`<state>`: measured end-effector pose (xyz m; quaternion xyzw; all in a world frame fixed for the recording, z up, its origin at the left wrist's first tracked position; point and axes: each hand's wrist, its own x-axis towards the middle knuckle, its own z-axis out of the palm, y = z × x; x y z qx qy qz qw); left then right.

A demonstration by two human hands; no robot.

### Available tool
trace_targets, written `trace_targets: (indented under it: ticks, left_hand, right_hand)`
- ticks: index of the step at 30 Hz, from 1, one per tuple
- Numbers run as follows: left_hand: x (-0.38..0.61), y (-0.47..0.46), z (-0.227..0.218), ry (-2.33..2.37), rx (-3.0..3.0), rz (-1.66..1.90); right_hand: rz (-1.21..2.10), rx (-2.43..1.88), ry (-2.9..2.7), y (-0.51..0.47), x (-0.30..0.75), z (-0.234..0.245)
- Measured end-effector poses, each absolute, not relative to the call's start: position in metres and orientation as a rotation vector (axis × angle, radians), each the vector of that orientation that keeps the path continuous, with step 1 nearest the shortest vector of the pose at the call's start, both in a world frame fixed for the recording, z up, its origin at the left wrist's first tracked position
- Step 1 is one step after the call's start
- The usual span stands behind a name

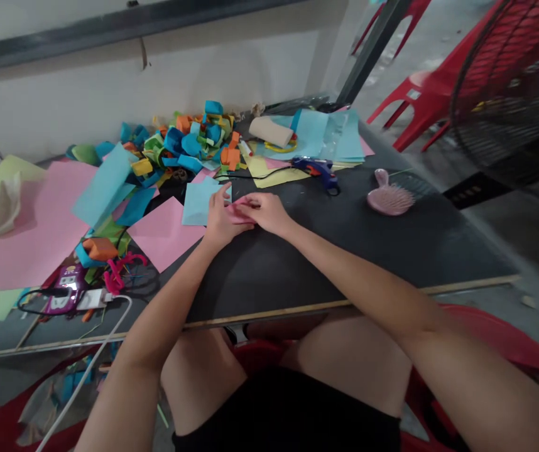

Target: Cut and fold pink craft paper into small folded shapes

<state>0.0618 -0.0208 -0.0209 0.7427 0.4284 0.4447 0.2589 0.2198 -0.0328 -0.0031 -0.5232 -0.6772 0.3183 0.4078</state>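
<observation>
Both of my hands meet over a small piece of folded pink paper (237,213) near the middle of the black table. My left hand (221,220) grips it from the left, with the index finger raised. From the right, my right hand (267,212) pinches the same paper, its fingers covering part of the folds. Just behind my left hand lies a light blue paper sheet (195,206), partly hidden by it. A square pink sheet (166,233) rests to the left, close to my left forearm.
Several folded coloured paper pieces (189,144) are heaped by the wall. A blue glue gun (319,169) and a pink hairbrush (391,196) lie to the right. A purple power strip (66,289) with cables sits at left. A fan (519,94) stands beyond the table's right edge.
</observation>
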Motion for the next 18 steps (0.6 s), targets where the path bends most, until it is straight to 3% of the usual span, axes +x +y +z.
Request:
trace_targets:
  ticks: [6,13,18]
  left_hand:
    - [0.065,-0.021,-0.026,1.15,1.412,1.346]
    - [0.055,-0.019,-0.015,1.296,1.428,1.46]
    - [0.052,-0.018,-0.009,1.193,1.445,1.125]
  right_hand:
    - [0.99,-1.042,-1.226,-0.019,0.218,-0.019]
    - [1.308,-1.093,-1.279,-0.028,0.218,-0.018]
    - [1.2,-1.161,-1.263,-0.03,0.222,-0.018]
